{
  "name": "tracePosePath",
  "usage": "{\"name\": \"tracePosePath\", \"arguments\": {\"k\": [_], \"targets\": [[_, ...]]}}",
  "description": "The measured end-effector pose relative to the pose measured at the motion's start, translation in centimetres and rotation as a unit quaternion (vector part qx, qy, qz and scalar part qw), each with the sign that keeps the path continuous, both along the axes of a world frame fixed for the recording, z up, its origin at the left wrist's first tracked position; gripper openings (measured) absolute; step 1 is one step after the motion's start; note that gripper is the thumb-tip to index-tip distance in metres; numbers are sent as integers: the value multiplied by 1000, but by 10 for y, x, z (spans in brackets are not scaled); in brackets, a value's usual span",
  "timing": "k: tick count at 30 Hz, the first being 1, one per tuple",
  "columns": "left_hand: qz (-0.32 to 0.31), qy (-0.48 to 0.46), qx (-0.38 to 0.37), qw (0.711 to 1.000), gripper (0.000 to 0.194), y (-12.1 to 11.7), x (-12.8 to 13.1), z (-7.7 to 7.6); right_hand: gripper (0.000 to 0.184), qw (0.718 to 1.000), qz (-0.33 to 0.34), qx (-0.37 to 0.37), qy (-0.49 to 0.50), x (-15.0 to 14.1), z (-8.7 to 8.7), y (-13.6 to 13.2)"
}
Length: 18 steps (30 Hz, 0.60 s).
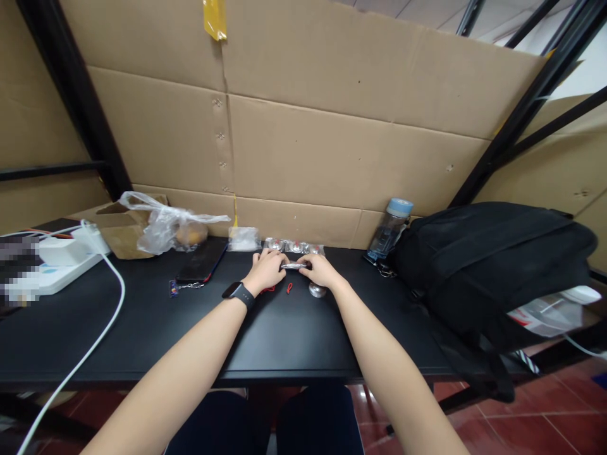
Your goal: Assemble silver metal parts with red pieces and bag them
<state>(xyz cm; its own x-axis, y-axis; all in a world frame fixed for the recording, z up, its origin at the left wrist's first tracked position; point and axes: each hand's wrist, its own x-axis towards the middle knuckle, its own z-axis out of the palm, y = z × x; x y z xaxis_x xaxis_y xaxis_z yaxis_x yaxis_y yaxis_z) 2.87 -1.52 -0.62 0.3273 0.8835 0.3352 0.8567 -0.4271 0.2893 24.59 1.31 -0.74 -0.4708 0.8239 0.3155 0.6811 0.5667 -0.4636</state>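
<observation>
"So, where does the shiny silvery piece [294,266] sit?"

"Right between the two hands, above the desk [294,344] or just on it; I can't tell which. The left grip [266,270] has its left end, and the right grip [321,270] has its right end."

"Are the fingers spread wide?"

"No, narrow. Both sets are bent in and pinching that one piece, thumbs toward each other. Its middle shows in the gap, lying roughly level. What exactly it is, I can't say; it's too small."

"And close around the hands?"

"A small red loop [289,288] lies on the desk just below the piece, on the near side. Some red cord [269,289] shows beside the left wrist, partly hidden. A round silver item [317,290] rests beside the right wrist."

"What about beyond the fingertips?"

"A row of clear packets [296,246] with silvery round things inside, set along the cardboard wall [303,158]. Another clear packet [244,239] lies to the left of that row."

"Anything further out?"

"On the left, a dark phone [202,262] and a knotted plastic bag [164,227]. On the right, a blue-lidded bottle [389,229] stands next to a black backpack [493,272], well apart from the piece."
</observation>
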Motion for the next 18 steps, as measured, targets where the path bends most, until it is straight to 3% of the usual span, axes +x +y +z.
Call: {"name": "tracePosePath", "arguments": {"k": [5,8,18], "targets": [[40,-40,19,998,22,3,-2,4,19,996,22,-37,83,0,5,-3],[59,-57,17,996,25,5,-1,3,20,996,9,-26,80,1,4,-1],[50,-58,14,997,24,5,1,0,36,981,-7,-76,179,0,-1,1]]}}
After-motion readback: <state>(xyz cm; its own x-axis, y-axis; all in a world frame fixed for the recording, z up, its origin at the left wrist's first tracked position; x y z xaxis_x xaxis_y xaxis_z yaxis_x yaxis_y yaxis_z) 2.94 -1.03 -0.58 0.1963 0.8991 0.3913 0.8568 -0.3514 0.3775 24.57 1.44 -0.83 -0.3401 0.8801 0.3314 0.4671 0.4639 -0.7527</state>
